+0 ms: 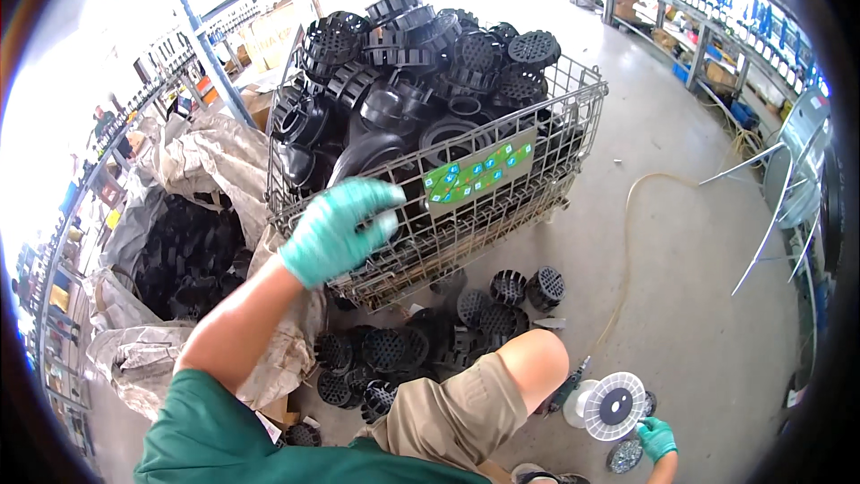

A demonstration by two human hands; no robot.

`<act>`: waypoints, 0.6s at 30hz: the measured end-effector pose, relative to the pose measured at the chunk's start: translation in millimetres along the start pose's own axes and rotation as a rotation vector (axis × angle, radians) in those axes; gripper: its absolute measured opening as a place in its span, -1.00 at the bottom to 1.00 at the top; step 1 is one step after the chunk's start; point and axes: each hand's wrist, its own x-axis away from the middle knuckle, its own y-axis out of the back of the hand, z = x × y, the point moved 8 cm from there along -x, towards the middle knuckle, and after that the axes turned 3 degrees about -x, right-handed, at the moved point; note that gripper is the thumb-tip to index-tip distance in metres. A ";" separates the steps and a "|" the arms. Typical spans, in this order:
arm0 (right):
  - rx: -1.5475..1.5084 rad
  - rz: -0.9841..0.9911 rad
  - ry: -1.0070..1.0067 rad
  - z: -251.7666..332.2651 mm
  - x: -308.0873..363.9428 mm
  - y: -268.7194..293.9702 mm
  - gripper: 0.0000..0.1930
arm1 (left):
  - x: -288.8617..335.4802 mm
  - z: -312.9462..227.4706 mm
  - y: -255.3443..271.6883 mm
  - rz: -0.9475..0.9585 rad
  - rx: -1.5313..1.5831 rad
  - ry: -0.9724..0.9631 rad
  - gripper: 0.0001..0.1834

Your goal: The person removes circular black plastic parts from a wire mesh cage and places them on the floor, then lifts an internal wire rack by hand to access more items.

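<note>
My left hand (342, 231), in a teal glove, is raised in front of the wire mesh cage (573, 161). Its fingers are bent but apart, and nothing shows in them. Black slotted plastic baskets (475, 52) and rounder black plastic parts (394, 108) are heaped above the cage's rim. Low at the right, my right hand (658, 437), also gloved, has its fingers curled at the edge of a white plastic spool (614, 405) with a dark hub. A grey speckled disc (624, 457) lies just below the spool.
More black slotted baskets (394, 350) lie on the floor between my leg and the cage. An open woven sack (193, 251) of black parts stands left. A hose (630, 242) crosses the floor at right. A wire-framed reel (802, 170) and shelving (717, 36) line the right side.
</note>
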 end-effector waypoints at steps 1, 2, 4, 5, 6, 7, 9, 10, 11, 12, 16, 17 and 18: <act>0.010 -0.034 0.034 0.1 -1.8 2.8 -0.70 | -17.0 12.2 12.2 -0.099 -0.059 0.061 -0.69; 0.026 -0.075 0.047 -3.7 3.5 7.9 -0.69 | -37.7 38.2 8.8 -0.151 -0.095 0.044 -0.66; -0.067 -0.036 0.023 3.5 -4.9 2.7 -0.69 | -70.8 77.6 26.4 -0.105 -0.147 0.265 -0.53; -0.150 -0.006 -0.005 8.7 -7.5 0.4 -0.68 | -82.0 107.4 29.6 -0.099 -0.136 0.314 -0.41; -0.097 -0.017 0.010 17.5 -10.0 1.1 -0.68 | -93.5 134.2 28.2 -0.041 -0.158 0.420 -0.28; -0.103 -0.016 0.028 21.9 -16.5 0.6 -0.68 | -104.2 163.7 25.8 -0.047 -0.280 0.285 -0.19; 0.064 -0.066 0.125 22.5 -13.1 6.8 -0.69 | -127.1 163.4 -3.3 0.246 -0.302 0.328 -0.07; 0.057 -0.072 0.130 19.1 -13.5 6.5 -0.69 | -129.9 169.2 -16.5 0.278 -0.394 0.403 -0.02; -0.048 -0.064 0.074 8.9 -10.1 6.6 -0.69 | -132.6 171.8 -32.1 0.309 -0.481 0.476 0.04; -0.153 -0.052 0.022 0.8 -9.0 6.0 -0.69 | -135.1 173.5 -40.4 0.354 -0.484 0.519 0.10; -0.223 -0.037 -0.058 2.0 5.8 9.2 -0.67 | -148.1 161.7 -10.0 0.189 -0.262 0.429 -0.22; -0.225 -0.036 -0.054 1.4 6.3 9.1 -0.67 | -150.8 184.9 12.1 0.002 -0.291 0.465 -0.38; -0.100 -0.059 0.005 1.9 6.5 10.7 -0.66 | -157.3 202.6 30.7 -0.058 -0.451 0.422 -0.41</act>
